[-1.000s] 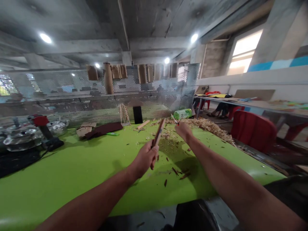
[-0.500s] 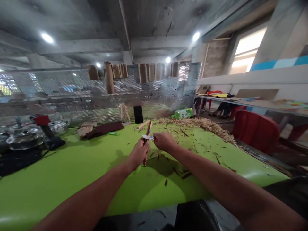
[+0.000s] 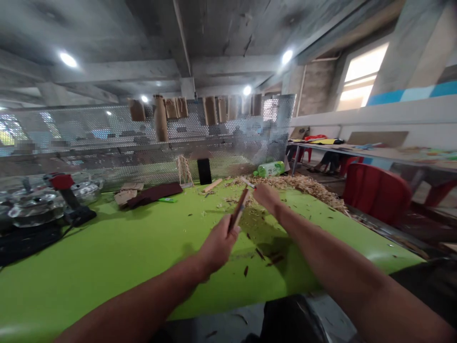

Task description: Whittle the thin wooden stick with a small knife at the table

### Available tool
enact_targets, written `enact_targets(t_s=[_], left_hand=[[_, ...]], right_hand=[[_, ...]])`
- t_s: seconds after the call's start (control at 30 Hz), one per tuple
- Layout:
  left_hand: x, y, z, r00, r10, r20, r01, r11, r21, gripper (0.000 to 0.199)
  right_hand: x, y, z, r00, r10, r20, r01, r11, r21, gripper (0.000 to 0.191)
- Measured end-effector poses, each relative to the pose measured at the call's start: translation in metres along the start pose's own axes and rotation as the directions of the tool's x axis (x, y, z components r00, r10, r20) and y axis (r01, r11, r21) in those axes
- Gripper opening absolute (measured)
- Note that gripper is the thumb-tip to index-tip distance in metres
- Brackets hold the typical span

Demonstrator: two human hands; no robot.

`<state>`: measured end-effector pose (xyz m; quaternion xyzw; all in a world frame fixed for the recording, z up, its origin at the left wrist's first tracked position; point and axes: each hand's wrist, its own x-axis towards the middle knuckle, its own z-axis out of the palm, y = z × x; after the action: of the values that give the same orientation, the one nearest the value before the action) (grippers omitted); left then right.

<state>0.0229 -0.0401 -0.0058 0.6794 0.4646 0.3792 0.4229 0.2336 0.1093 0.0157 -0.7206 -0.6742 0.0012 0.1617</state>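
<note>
My left hand [image 3: 218,240] is closed around the lower end of a dark reddish-brown wooden stick [image 3: 238,209], which slants up and away to the right. In my right hand [image 3: 267,196], a knife [image 3: 247,182] with a pale blade and a bit of red at the handle points up to the left. The blade is apart from the stick, just beyond its far end. Most of the knife's handle is hidden by my fingers. Dark shavings [image 3: 260,254] lie on the green table [image 3: 143,257] below my hands.
Pale wood shavings [image 3: 307,185] are heaped along the far right edge, beside a green bottle [image 3: 271,168]. A light wooden strip [image 3: 213,185], a black upright block [image 3: 204,171] and brown sheets [image 3: 157,194] lie farther back. A red chair [image 3: 376,197] stands at right.
My right hand has moved the knife away from the stick, up and to the right. My left hand and the stick have shifted right, and the stick leans over more.
</note>
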Motion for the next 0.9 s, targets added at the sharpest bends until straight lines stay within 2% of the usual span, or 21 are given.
enact_targets(t_s=[0.1,0.17,0.27,0.37,0.47,0.57,0.67,0.77,0.83,0.9], left_hand=[[0.002,0.001,0.0,1.0,0.004,0.018,-0.004,1.0,-0.016,0.04],[0.011,-0.003,-0.007,0.998,-0.048,-0.037,0.047,0.998,-0.038,0.039],[0.024,-0.012,-0.02,0.99,-0.069,-0.125,0.064,0.997,-0.043,0.034],[0.028,-0.016,-0.023,0.987,-0.06,-0.152,0.057,0.998,-0.029,0.029],[0.027,-0.014,-0.02,0.987,-0.048,-0.153,0.051,0.998,0.021,0.025],[0.026,-0.01,-0.017,0.986,-0.044,-0.164,0.06,0.994,0.095,0.025],[0.025,-0.006,-0.018,0.981,-0.052,-0.184,0.084,0.982,0.17,0.029],[0.018,-0.002,-0.016,0.985,-0.088,-0.147,0.111,0.982,0.156,0.035],[0.009,0.002,-0.01,0.991,-0.097,-0.091,0.108,0.986,0.127,0.038],[0.0,0.005,-0.002,1.0,-0.025,-0.014,0.027,0.992,0.125,0.039]], right_hand=[[0.013,0.024,-0.005,0.989,0.141,-0.042,-0.139,0.99,0.03,0.036],[0.01,0.018,-0.003,0.985,0.143,-0.092,-0.136,0.988,0.076,0.036],[-0.007,-0.013,0.007,0.989,-0.016,-0.146,0.031,0.994,0.103,0.033],[-0.028,-0.043,0.014,0.967,-0.215,-0.137,0.226,0.972,0.064,0.031],[-0.042,-0.055,0.017,0.937,-0.336,-0.098,0.336,0.942,-0.01,0.03],[-0.046,-0.057,0.016,0.924,-0.372,-0.088,0.366,0.927,-0.077,0.03],[-0.044,-0.055,0.017,0.921,-0.377,-0.103,0.366,0.924,-0.112,0.03],[-0.034,-0.048,0.016,0.929,-0.348,-0.125,0.337,0.936,-0.106,0.031],[-0.022,-0.035,0.013,0.97,-0.221,-0.103,0.219,0.975,-0.039,0.031],[-0.008,-0.015,0.008,0.998,-0.045,-0.045,0.046,0.998,0.029,0.03]])
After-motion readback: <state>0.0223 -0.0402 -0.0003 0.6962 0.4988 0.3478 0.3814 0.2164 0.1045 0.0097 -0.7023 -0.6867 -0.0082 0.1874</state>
